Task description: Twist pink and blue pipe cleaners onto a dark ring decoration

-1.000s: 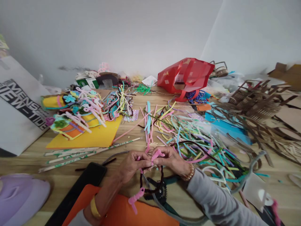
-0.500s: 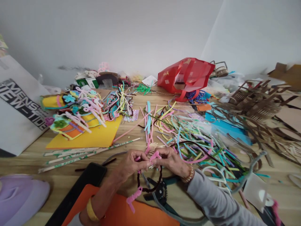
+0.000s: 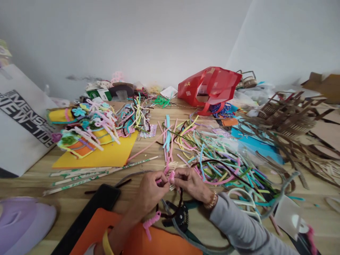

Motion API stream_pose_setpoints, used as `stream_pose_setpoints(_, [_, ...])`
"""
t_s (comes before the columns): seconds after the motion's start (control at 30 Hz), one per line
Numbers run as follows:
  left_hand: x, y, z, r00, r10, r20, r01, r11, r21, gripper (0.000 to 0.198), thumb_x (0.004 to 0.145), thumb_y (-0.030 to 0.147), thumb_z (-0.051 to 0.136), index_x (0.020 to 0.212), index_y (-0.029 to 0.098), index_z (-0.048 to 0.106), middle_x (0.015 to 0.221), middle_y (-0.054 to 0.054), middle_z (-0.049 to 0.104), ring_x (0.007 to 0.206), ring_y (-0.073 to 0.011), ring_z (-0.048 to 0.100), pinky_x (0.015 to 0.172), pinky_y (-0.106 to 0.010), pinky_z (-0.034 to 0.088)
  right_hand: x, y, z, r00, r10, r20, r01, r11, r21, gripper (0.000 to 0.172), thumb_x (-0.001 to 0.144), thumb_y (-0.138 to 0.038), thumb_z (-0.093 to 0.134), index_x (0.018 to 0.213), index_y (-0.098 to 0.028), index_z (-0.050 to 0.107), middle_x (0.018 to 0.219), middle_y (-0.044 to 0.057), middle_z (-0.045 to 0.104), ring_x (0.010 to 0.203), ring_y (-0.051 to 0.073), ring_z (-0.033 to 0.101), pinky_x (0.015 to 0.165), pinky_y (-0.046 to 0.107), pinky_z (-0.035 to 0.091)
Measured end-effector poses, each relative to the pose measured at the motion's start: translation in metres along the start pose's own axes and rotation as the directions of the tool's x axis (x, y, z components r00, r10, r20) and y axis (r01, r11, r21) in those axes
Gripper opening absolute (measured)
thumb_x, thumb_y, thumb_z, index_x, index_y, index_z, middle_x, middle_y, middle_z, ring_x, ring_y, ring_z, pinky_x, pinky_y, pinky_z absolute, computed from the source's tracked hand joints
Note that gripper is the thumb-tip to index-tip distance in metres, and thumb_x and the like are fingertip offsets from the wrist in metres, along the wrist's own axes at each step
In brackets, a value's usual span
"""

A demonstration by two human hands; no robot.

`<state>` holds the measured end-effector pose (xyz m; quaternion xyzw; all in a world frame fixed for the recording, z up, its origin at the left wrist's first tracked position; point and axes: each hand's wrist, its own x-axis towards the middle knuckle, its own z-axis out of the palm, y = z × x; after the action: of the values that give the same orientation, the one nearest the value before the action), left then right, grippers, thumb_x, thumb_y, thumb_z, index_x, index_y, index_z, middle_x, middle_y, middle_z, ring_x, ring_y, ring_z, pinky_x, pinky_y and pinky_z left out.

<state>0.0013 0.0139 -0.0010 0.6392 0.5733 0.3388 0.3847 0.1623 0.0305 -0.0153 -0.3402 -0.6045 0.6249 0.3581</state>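
Pinching fuzzy pink pipe cleaner (image 3: 171, 175): left hand (image 3: 150, 190), right hand (image 3: 191, 182).

Pipe cleaner heap (image 3: 212, 156) on table (image 3: 32, 180), bag (image 3: 209, 85) behind it, cardboard strips (image 3: 292, 120) right, flowers (image 3: 87, 124) on sheet (image 3: 111, 156) left

Holds both hands close together, low in the middle of view, fingertips almost touching. Reaches in with the left hand (image 3: 151, 189) from the lower left, forearm bare and slanted up to the right, yellow band (image 3: 106, 243) at the wrist. Curls its fingers inward, back of the hand up, thumb and forefinger pinched together at the end nearest the other hand. Reaches in with the right hand (image 3: 190, 182) from the lower right, arm in a grey sleeve (image 3: 247, 230), bracelet (image 3: 211, 202) at the wrist. Turns that hand's back upward too, knuckles raised, fingers bent down, thumb and forefinger pinched tight facing the left fingertips. Hides both palms beneath.
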Motion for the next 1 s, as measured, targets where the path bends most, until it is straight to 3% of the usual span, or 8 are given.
stream_pose_setpoints(0.07, [-0.001, -0.001, 0.007, 0.994, -0.008, -0.108, 0.017, 0.996, 0.083, 0.01, 0.063, 0.014, 0.054, 0.053, 0.016, 0.056, 0.052, 0.002, 0.054, 0.051, -0.0121, 0.05, 0.052, -0.022, 0.036, 0.0, 0.003, 0.001, 0.999, 0.002, -0.037, -0.003, 1.0, -0.016, 0.028, 0.079, -0.039, 0.063, 0.069, -0.014, 0.056, 0.052, -0.004, 0.049, 0.045, 0.007, 0.042, 0.045, 0.019, 0.033])
stream_pose_setpoints(0.13, [-0.001, -0.003, 0.009, 0.989, -0.004, -0.148, 0.016, 0.997, 0.08, 0.012, 0.065, 0.016, 0.054, 0.054, 0.016, 0.055, 0.053, 0.001, 0.055, 0.053, -0.0127, 0.051, 0.054, -0.022, 0.037, 0.0, 0.004, 0.002, 0.996, -0.012, -0.092, 0.007, 0.998, -0.056, 0.025, 0.08, -0.036, 0.063, 0.07, -0.013, 0.057, 0.052, -0.004, 0.048, 0.046, 0.007, 0.042, 0.045, 0.019, 0.033])
stream_pose_setpoints(0.23, [0.002, -0.003, 0.006, 0.996, 0.003, -0.092, -0.01, 0.998, -0.067, 0.011, 0.07, 0.02, 0.055, 0.059, 0.016, 0.056, 0.057, 0.001, 0.058, 0.057, -0.0134, 0.053, 0.055, -0.022, 0.04, 0.001, 0.004, 0.003, 0.988, -0.051, -0.143, 0.039, 0.995, -0.091, 0.021, 0.08, -0.033, 0.062, 0.075, -0.013, 0.06, 0.057, -0.003, 0.05, 0.05, 0.008, 0.043, 0.047, 0.019, 0.034])
stream_pose_setpoints(0.33, [0.004, 0.001, 0.001, 0.999, -0.01, -0.047, 0.0, 0.975, -0.224, 0.006, 0.073, 0.023, 0.057, 0.072, 0.017, 0.057, 0.059, 0.002, 0.058, 0.055, -0.013, 0.054, 0.054, -0.021, 0.042, 0.003, 0.004, 0.004, 0.988, -0.045, -0.146, 0.043, 0.999, -0.013, 0.023, 0.079, -0.035, 0.063, 0.085, -0.013, 0.061, 0.068, -0.001, 0.054, 0.055, 0.008, 0.046, 0.049, 0.019, 0.039])
stream_pose_setpoints(0.5, [0.003, 0.002, 0.0, 1.0, 0.004, 0.001, -0.004, 0.963, -0.271, 0.024, 0.074, 0.024, 0.061, 0.097, 0.018, 0.059, 0.059, 0.004, 0.058, 0.053, -0.0133, 0.053, 0.053, -0.021, 0.042, 0.004, 0.006, 0.003, 0.984, -0.027, -0.175, 0.027, 1.0, 0.003, 0.023, 0.079, -0.036, 0.063, 0.086, -0.014, 0.062, 0.066, -0.001, 0.054, 0.05, 0.007, 0.045, 0.047, 0.019, 0.041])
stream_pose_setpoints(0.87, [0.003, -0.004, -0.002, 0.992, -0.035, 0.121, 0.075, 0.935, -0.347, 0.012, 0.077, 0.027, 0.06, 0.086, 0.019, 0.058, 0.063, 0.003, 0.057, 0.054, -0.0119, 0.051, 0.045, -0.019, 0.042, 0.004, 0.005, 0.003, 0.993, -0.026, -0.118, 0.023, 0.999, -0.027, 0.027, 0.081, -0.035, 0.061, 0.095, -0.014, 0.064, 0.062, -0.001, 0.058, 0.046, 0.007, 0.046, 0.046, 0.019, 0.04])
stream_pose_setpoints(1.0, [0.003, -0.004, -0.003, 0.993, 0.033, 0.112, 0.01, 0.932, -0.361, 0.01, 0.077, 0.025, 0.061, 0.083, 0.019, 0.058, 0.064, 0.003, 0.058, 0.055, -0.0112, 0.052, 0.05, -0.019, 0.043, 0.004, 0.002, 0.002, 0.995, -0.043, -0.09, 0.045, 0.999, 0.011, 0.03, 0.082, -0.04, 0.06, 0.096, -0.014, 0.064, 0.064, 0.001, 0.063, 0.05, 0.01, 0.051, 0.048, 0.02, 0.041])
